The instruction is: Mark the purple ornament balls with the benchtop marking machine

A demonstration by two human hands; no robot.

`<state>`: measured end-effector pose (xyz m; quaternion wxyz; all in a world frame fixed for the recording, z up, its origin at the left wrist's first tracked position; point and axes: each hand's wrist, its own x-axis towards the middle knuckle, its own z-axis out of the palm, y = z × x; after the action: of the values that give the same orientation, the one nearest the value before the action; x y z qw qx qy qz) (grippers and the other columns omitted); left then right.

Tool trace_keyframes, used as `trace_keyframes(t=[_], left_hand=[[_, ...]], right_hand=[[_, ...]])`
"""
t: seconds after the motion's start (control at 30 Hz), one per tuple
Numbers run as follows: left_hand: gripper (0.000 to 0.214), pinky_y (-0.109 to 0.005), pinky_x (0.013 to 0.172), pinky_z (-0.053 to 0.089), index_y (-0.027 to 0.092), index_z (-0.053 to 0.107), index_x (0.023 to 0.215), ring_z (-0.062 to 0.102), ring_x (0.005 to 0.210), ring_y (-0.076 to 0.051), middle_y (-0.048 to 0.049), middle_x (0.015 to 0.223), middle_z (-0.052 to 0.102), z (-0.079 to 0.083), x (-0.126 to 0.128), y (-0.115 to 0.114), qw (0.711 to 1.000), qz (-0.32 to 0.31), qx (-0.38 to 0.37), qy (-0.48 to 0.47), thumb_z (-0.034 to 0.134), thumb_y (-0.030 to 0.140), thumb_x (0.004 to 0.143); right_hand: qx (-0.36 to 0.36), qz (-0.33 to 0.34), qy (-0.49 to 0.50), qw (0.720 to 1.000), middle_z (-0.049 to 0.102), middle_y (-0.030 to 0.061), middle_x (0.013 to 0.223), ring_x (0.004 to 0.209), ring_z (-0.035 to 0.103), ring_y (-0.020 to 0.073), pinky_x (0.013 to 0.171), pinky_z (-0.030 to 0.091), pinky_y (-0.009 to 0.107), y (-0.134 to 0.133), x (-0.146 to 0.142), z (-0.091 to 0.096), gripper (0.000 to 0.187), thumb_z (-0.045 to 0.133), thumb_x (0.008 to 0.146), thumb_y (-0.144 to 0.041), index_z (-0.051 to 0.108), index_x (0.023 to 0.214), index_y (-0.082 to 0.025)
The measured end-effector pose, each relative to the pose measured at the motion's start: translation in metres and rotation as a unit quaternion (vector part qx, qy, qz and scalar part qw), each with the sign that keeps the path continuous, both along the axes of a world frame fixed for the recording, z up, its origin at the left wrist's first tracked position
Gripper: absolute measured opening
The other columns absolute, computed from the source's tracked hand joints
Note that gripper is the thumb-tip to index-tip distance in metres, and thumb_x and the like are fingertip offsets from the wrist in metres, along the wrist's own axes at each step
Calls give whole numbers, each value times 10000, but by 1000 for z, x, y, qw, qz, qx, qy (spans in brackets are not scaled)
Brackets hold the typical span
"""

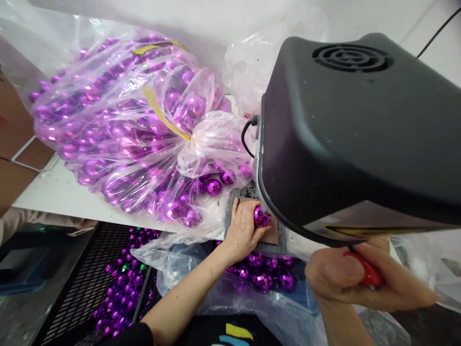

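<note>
My left hand [243,230] pinches a faceted purple ball [261,217] and holds it on the small grey base plate [248,194] under the front of a big black machine [360,129]. My right hand [360,283] is closed around the machine's red handle [370,274] at the lower right. A large clear plastic bag [122,125] stuffed with shiny purple balls lies on the white table, just left of my left hand, tied with yellow tape.
Below the table edge, another clear bag [266,276] holds more purple balls. A black mesh crate [108,288] with purple balls sits at the lower left. A black cable [247,132] runs from the machine's side. Crumpled plastic [248,62] lies behind.
</note>
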<state>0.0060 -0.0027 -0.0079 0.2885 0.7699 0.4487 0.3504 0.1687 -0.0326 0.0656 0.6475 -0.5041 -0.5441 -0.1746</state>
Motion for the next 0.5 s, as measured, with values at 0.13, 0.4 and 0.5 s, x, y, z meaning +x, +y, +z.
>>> trace_keyframes(t=[0.13, 0.4, 0.5], left_hand=[[470, -603, 1220, 196, 244, 467, 1324, 543, 1249, -319, -121, 1274, 612, 4, 0, 0, 1000, -6, -10, 9, 631, 297, 886], [489, -616, 1225, 146, 230, 443, 1342, 546, 1245, -302, -123, 1267, 603, -2, -1, 1, 1000, -8, -24, -7, 620, 326, 897], [487, -595, 1232, 135, 228, 458, 1329, 544, 1242, -293, -114, 1253, 613, -4, 0, 2, 1000, -6, -22, -14, 636, 325, 886]], right_hand=[[71, -26, -39, 996, 468, 24, 565, 575, 539, 166, 582, 436, 350, 4, -4, 3, 234, 540, 857, -400, 637, 858, -188], [-38, 23, -20, 999, 591, 12, 735, 666, 602, 194, 601, 489, 373, -2, 0, -43, 264, 604, 759, -215, 623, 1011, -288], [-57, 39, -19, 997, 587, 11, 706, 678, 605, 205, 626, 497, 401, -10, 8, -28, 203, 579, 773, -295, 628, 970, -303]])
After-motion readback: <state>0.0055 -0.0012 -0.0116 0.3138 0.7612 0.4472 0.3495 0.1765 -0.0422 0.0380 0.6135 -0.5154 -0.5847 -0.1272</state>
